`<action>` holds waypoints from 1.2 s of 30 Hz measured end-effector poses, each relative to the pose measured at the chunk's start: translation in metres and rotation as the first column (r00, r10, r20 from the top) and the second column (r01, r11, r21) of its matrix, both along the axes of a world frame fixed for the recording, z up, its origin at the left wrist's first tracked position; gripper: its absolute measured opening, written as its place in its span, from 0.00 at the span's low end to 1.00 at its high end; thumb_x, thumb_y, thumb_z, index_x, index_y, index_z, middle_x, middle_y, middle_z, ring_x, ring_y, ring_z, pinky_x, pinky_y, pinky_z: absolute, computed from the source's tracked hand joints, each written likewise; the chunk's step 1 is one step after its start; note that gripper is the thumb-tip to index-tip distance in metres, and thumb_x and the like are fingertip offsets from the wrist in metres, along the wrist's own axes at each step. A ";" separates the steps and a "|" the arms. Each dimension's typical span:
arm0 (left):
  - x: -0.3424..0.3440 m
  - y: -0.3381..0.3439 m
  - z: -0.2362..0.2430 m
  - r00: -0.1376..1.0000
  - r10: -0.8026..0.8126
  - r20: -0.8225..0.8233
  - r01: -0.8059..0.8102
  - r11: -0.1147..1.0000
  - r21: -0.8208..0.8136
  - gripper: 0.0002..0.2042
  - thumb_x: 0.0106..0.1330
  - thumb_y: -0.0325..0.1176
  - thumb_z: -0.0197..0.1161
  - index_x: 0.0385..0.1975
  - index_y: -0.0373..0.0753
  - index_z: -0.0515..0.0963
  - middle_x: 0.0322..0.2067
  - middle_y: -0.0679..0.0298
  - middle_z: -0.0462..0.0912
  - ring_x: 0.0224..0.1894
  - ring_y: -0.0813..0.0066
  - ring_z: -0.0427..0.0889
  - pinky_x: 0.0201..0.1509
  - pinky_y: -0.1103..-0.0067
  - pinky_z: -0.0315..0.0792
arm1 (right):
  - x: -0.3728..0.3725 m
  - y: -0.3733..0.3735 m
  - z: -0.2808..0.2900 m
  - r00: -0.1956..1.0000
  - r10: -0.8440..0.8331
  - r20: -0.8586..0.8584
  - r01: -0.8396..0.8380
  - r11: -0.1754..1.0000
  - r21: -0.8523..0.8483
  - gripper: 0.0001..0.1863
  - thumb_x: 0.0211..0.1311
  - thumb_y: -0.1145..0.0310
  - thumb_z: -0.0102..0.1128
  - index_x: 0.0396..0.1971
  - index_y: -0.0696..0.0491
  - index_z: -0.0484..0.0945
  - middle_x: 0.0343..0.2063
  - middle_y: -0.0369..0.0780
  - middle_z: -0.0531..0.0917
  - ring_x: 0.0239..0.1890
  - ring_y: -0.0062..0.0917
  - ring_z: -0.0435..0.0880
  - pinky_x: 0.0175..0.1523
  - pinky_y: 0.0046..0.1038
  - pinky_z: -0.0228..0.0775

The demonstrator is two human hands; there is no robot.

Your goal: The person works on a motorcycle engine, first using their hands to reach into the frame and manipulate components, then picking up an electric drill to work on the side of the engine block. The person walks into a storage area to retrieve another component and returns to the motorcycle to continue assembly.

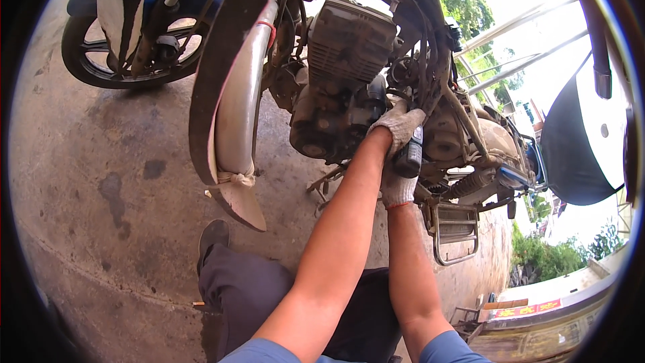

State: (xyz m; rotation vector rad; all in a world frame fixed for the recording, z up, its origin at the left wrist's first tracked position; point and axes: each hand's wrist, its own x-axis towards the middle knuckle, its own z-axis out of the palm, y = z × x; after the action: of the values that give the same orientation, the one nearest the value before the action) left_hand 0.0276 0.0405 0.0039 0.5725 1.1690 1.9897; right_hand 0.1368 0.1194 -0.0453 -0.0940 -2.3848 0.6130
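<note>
A partly stripped motorcycle stands in front of me, its dusty finned engine (349,44) exposed. My left hand (401,124), in a whitish knit glove, is closed around the upper part of a black cordless power tool (408,158) beside the engine. Just below it, my right hand (398,189), gloved the same way, is closed at the tool's lower part; its fingers are largely hidden by the tool and my left forearm. The tool's working end is out of sight among the frame tubes and engine parts.
To the left of the engine are a silver fork tube and the curved front mudguard (232,94), tied with a cloth strip. Another motorcycle's wheel (127,54) stands far left. A metal crash guard (457,234) juts out at right. Stained concrete (134,181) lies below.
</note>
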 end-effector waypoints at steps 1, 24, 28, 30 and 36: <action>0.002 0.001 0.000 0.998 0.052 -0.027 -0.053 0.998 -0.023 0.25 0.62 0.44 0.56 0.57 0.40 0.72 0.42 0.54 0.79 0.41 0.63 0.77 0.48 0.67 0.74 | 0.001 -0.001 0.000 1.000 -0.010 -0.008 0.010 0.999 0.048 0.30 0.69 0.80 0.55 0.70 0.56 0.61 0.63 0.39 0.72 0.65 0.24 0.71 0.69 0.28 0.65; -0.009 -0.016 0.037 0.981 -0.042 -0.190 -0.015 0.957 -0.289 0.36 0.59 0.50 0.57 0.61 0.27 0.70 0.52 0.43 0.80 0.51 0.54 0.80 0.59 0.65 0.72 | -0.015 -0.020 0.003 0.882 0.082 -0.464 -0.467 0.022 -0.884 0.21 0.78 0.67 0.49 0.66 0.53 0.65 0.57 0.38 0.75 0.58 0.22 0.74 0.65 0.30 0.68; -0.011 -0.014 0.037 0.975 -0.079 -0.206 0.012 0.950 -0.311 0.35 0.59 0.50 0.58 0.58 0.24 0.71 0.49 0.43 0.81 0.48 0.55 0.81 0.58 0.63 0.73 | -0.012 -0.017 0.003 0.904 0.095 -0.418 -0.419 -0.010 -0.908 0.25 0.80 0.58 0.44 0.71 0.49 0.59 0.65 0.38 0.69 0.64 0.27 0.70 0.70 0.34 0.62; -0.010 -0.013 0.035 0.979 -0.067 -0.192 0.007 0.955 -0.298 0.34 0.59 0.50 0.58 0.57 0.24 0.72 0.48 0.43 0.81 0.47 0.55 0.81 0.57 0.63 0.73 | -0.015 -0.022 0.004 0.888 0.117 -0.444 -0.449 0.023 -0.893 0.21 0.79 0.67 0.48 0.67 0.51 0.63 0.59 0.37 0.74 0.57 0.22 0.74 0.64 0.30 0.69; -0.012 -0.003 0.029 0.983 -0.030 -0.180 -0.022 0.960 -0.278 0.34 0.59 0.50 0.58 0.54 0.22 0.72 0.46 0.44 0.82 0.45 0.56 0.81 0.55 0.64 0.74 | -0.013 -0.019 -0.004 0.924 0.127 -0.361 -0.382 0.264 -0.886 0.21 0.79 0.70 0.46 0.68 0.52 0.62 0.59 0.36 0.74 0.57 0.22 0.74 0.62 0.29 0.71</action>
State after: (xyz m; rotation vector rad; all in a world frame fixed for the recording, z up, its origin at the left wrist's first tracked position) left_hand 0.0158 0.0376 0.0324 0.6191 1.5293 1.7539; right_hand 0.1240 0.1003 -0.0488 -0.1310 -1.4618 2.0583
